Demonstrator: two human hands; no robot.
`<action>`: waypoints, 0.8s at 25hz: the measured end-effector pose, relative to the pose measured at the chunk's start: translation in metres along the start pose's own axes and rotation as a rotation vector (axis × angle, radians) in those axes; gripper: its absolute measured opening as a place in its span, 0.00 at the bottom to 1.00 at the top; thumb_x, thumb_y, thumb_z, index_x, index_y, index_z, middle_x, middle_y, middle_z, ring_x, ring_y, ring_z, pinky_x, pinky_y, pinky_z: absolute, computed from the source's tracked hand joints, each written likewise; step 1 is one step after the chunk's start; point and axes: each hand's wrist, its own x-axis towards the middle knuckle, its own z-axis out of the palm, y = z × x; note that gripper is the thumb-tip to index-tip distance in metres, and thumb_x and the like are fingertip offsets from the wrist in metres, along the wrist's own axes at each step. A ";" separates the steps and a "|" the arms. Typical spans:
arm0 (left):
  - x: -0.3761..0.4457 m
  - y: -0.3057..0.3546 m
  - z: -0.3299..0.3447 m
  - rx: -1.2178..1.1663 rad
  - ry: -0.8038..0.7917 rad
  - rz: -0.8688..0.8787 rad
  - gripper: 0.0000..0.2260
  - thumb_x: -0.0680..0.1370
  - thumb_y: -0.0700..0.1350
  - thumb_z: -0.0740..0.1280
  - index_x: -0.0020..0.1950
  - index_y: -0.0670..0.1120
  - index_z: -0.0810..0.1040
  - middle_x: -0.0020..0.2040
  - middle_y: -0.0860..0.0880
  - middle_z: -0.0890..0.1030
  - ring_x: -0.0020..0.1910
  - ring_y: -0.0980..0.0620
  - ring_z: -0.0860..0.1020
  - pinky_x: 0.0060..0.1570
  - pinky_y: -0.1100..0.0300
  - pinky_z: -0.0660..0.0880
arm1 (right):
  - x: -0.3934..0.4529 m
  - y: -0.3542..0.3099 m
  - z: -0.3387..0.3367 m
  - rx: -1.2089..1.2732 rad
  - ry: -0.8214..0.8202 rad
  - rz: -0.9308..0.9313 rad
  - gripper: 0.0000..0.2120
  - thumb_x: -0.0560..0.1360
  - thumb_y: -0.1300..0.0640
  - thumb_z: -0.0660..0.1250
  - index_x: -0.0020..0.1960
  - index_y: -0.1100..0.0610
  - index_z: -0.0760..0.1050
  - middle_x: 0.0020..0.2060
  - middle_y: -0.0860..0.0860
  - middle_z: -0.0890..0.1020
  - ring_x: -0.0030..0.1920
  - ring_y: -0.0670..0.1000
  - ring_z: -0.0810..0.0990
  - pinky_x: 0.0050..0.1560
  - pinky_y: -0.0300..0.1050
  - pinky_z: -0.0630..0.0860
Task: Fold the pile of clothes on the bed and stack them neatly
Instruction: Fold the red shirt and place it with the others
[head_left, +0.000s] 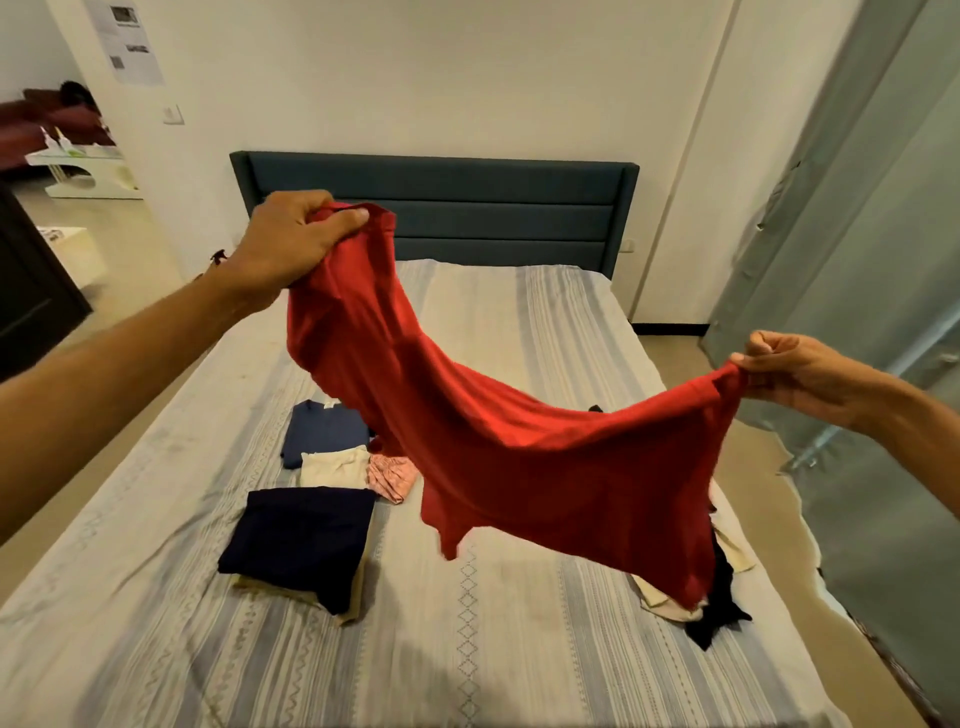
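Both hands hold red garment (498, 441) (sagging, creased) above bed (467, 649).

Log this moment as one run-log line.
phase: spreading | left hand: grips red fabric garment | right hand: pinches its other end | garment: above striped bed | folded dark navy garment: on bed

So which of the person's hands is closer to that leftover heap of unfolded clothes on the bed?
Right. The right hand grips the red garment above the unfolded heap at the bed's right edge; the left hand grips it higher up, over the left side.
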 end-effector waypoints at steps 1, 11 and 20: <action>0.000 0.000 0.000 0.150 -0.001 0.160 0.22 0.79 0.65 0.69 0.49 0.46 0.81 0.42 0.48 0.81 0.40 0.51 0.78 0.43 0.57 0.76 | 0.011 0.009 0.004 -0.001 0.059 0.008 0.19 0.81 0.68 0.64 0.36 0.50 0.69 0.35 0.49 0.81 0.35 0.46 0.82 0.40 0.41 0.84; 0.073 -0.078 -0.011 0.532 -0.104 0.098 0.23 0.80 0.63 0.65 0.53 0.44 0.85 0.45 0.46 0.80 0.44 0.44 0.79 0.48 0.50 0.74 | 0.119 0.044 -0.051 0.185 0.270 0.243 0.23 0.73 0.65 0.64 0.66 0.50 0.79 0.46 0.48 0.81 0.37 0.45 0.76 0.40 0.42 0.74; 0.204 -0.153 0.077 0.804 -0.530 0.072 0.09 0.80 0.47 0.73 0.49 0.63 0.80 0.53 0.43 0.85 0.46 0.44 0.77 0.53 0.45 0.78 | 0.308 0.052 -0.021 -0.115 0.145 0.308 0.19 0.68 0.57 0.77 0.57 0.58 0.83 0.29 0.44 0.75 0.26 0.42 0.62 0.25 0.35 0.60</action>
